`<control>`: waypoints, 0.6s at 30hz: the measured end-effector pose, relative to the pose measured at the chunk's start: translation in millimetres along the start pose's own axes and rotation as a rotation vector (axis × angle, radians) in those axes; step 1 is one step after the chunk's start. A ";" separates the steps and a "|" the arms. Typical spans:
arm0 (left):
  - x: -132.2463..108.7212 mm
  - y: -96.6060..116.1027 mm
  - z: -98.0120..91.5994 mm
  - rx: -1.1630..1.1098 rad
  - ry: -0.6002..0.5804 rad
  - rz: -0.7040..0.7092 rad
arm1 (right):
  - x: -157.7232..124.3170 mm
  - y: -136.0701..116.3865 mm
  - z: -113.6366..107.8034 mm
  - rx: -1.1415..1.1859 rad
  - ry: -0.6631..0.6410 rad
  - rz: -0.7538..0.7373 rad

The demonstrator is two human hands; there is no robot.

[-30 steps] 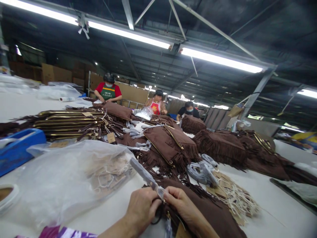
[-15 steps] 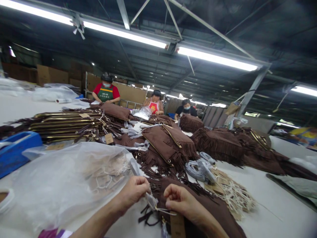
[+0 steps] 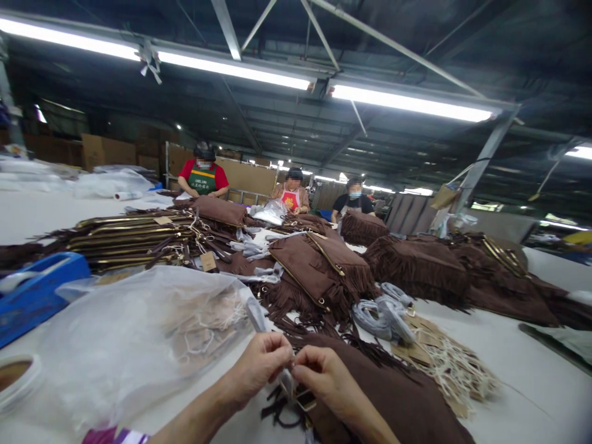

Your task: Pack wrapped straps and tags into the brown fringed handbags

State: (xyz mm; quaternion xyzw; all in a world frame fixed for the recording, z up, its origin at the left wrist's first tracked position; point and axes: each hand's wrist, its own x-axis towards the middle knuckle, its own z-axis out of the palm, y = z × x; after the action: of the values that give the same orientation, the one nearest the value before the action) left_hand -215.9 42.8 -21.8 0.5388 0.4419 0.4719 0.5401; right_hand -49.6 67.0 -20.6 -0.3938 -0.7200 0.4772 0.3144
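My left hand (image 3: pixel 267 361) and my right hand (image 3: pixel 321 377) meet fingertip to fingertip in front of me. Both are closed in a pinch on the thin white string of a hang tag, mostly hidden by the fingers. Just below hangs a grey-wrapped strap end (image 3: pixel 287 383) with dark fringe strips next to it. The brown paper hang tag (image 3: pixel 306 399) shows partly behind my right hand. Under the hands lies a dark brown fringed bag (image 3: pixel 383 394), its near part covered by my right forearm.
A clear plastic bag (image 3: pixel 115 333) with tags inside lies left, near a blue tape dispenser (image 3: pixel 46 290) and a tape roll (image 3: pixel 21 376). Loose strung tags (image 3: pixel 444 364) lie right, by wrapped straps (image 3: pixel 382 314). Brown bags (image 3: pixel 314 271) are piled ahead; several people work beyond.
My hands have come together; before, they were apart, with the white string visible near the right fingers. The hang tag is now more covered by my right hand. The view has shifted slightly.
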 end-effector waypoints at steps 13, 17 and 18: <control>1.5 -25.4 12.2 0.240 0.025 -0.015 | -1.7 5.2 -8.5 0.079 0.036 0.061; 1.4 -21.2 12.9 0.226 0.027 -0.004 | -1.6 5.2 -8.0 0.051 0.047 0.076; 1.7 -20.5 12.1 0.229 0.025 -0.004 | -1.5 6.1 -8.2 0.045 0.048 0.074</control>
State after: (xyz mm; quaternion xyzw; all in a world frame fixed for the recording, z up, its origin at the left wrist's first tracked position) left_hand -203.0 43.0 -41.9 0.5904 0.5005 0.4238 0.4704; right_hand -40.4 70.7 -23.6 -0.4241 -0.6862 0.4950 0.3228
